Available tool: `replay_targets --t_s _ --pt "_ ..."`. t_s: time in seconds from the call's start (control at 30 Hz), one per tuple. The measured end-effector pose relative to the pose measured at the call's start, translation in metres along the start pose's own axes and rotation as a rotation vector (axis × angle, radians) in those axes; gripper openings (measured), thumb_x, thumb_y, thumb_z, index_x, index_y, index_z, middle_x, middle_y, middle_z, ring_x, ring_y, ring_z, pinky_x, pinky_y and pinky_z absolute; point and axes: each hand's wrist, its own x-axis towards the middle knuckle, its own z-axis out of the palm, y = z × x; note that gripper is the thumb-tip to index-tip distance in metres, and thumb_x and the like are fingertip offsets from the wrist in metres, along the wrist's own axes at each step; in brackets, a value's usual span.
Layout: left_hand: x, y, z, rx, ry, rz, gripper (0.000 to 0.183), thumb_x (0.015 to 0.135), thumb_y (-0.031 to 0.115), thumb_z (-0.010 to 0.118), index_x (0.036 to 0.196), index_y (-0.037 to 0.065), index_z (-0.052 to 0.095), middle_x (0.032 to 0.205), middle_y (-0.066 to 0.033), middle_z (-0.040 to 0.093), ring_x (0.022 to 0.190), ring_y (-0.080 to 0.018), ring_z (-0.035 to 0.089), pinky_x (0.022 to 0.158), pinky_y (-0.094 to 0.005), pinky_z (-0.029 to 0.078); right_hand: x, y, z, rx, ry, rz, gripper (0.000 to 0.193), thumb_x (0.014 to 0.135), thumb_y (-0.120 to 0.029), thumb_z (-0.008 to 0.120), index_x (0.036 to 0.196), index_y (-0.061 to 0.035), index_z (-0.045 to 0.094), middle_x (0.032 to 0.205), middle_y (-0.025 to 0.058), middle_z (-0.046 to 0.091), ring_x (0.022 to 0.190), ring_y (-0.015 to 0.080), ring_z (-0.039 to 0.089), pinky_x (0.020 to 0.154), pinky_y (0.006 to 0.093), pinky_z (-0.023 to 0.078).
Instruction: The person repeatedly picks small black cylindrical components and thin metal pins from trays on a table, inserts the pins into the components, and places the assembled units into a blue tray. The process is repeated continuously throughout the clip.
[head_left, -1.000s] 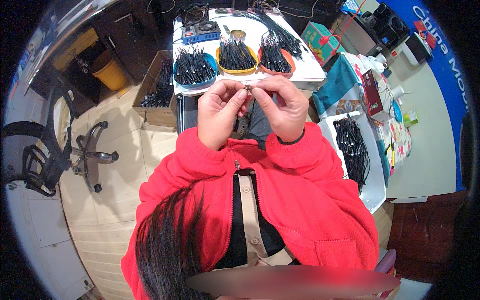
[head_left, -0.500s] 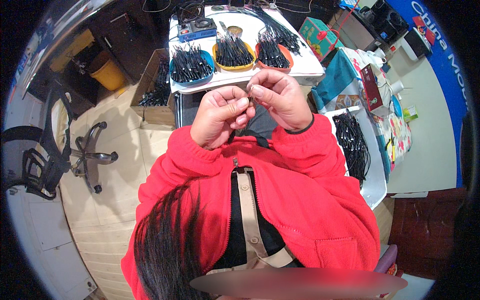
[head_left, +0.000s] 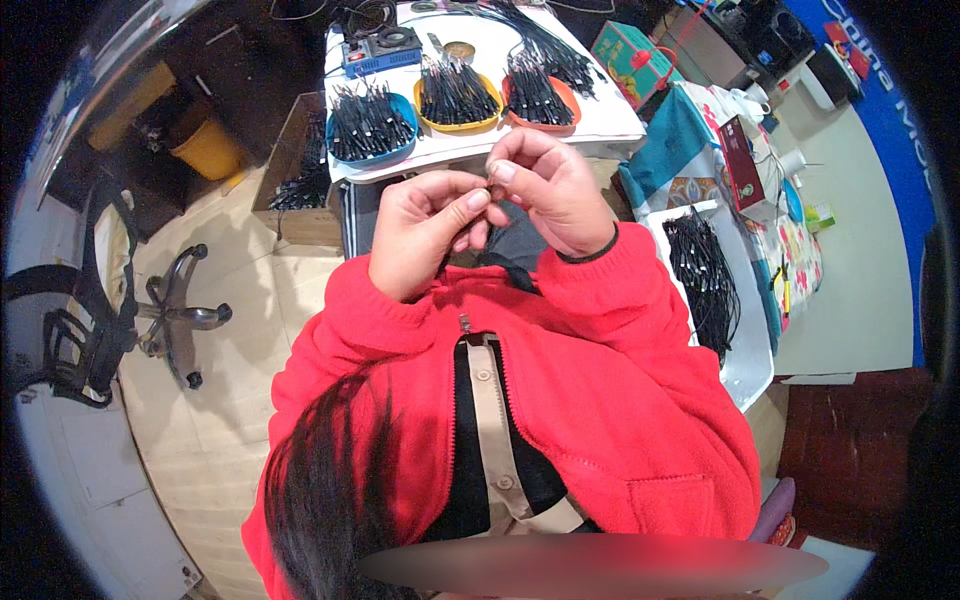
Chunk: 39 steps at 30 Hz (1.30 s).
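My left hand (head_left: 430,225) and my right hand (head_left: 550,195) meet in front of my chest, fingertips almost touching. Both pinch a thin black cable (head_left: 497,192), mostly hidden by the fingers; only a small dark bit shows between the fingertips. Just beyond, on a white table (head_left: 440,150), stand a blue tray (head_left: 375,158), a yellow tray (head_left: 462,127) and an orange tray (head_left: 545,127). Each is heaped with short black cables, their ends pointing away from me.
Behind the trays sit a blue device (head_left: 382,55), a small round tin (head_left: 460,50) and longer black cables (head_left: 550,50). To my right lies a white bin (head_left: 745,385) of cables. A cardboard box (head_left: 300,228) and an office chair (head_left: 180,315) stand to the left.
Both hands have shifted slightly left in view, along with the whole scene. The left hand has turned a little, its fingers curling closer to the right fingertips. The pinch holds.
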Motion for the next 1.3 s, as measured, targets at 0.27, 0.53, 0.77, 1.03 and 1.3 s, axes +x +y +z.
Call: replay_targets --t_s 0.27,0.53,0.77,1.03,1.3 --pt "0.007 -0.022 -0.001 0.134 0.114 0.127 0.013 0.089 0.002 0.058 0.097 -0.005 0.065 0.08 -0.0104 0.067 0.061 -0.0069 0.054 0.056 -0.019 0.045 0.009 0.034 -0.018 0.619 -0.15 0.437 0.02 0.089 -0.015 0.056 0.106 -0.0053 0.054 0.079 0.0023 0.058 0.063 0.011 0.056 0.063 0.028 0.049" --pt "0.027 -0.032 -0.018 0.085 0.169 0.034 0.015 0.092 0.007 0.055 0.102 -0.003 0.059 0.077 -0.0061 0.063 0.058 -0.0048 0.051 0.052 -0.0164 0.04 0.116 0.039 -0.191 -1.036 0.558 -0.077 0.024 0.086 -0.02 0.063 0.092 0.003 0.065 0.081 0.0064 0.067 0.071 0.0144 0.061 0.067 0.0271 0.049" --pt "0.037 -0.038 -0.024 0.048 0.173 -0.001 0.014 0.094 0.009 0.053 0.103 -0.001 0.055 0.076 -0.0087 0.063 0.054 -0.0052 0.049 0.047 -0.0163 0.035 0.177 0.056 -0.284 -1.676 0.62 0.286 0.022 0.074 -0.024 0.069 0.085 -0.005 0.072 0.083 0.018 0.067 0.08 0.0311 0.066 0.076 0.0387 0.051" --pt "0.041 -0.042 -0.031 0.053 0.209 -0.005 0.016 0.095 0.012 0.05 0.1 -0.002 0.057 0.076 -0.0097 0.062 0.051 -0.0056 0.042 0.047 -0.0177 0.031 0.159 0.039 -0.265 -1.61 0.666 0.066 0.018 0.076 -0.021 0.068 0.08 -0.0038 0.069 0.076 0.014 0.067 0.07 0.0266 0.066 0.069 0.0352 0.051" --pt "0.051 -0.031 -0.018 -0.144 0.345 0.187 0.015 0.093 0.005 0.052 0.101 -0.005 0.057 0.096 -0.0156 0.066 0.085 -0.0213 0.066 0.078 -0.0303 0.055 0.072 0.014 -0.106 -0.858 0.355 -0.297 0.013 0.082 -0.012 0.067 0.084 -0.0005 0.063 0.078 0.0043 0.064 0.069 0.0108 0.059 0.065 0.0256 0.048"
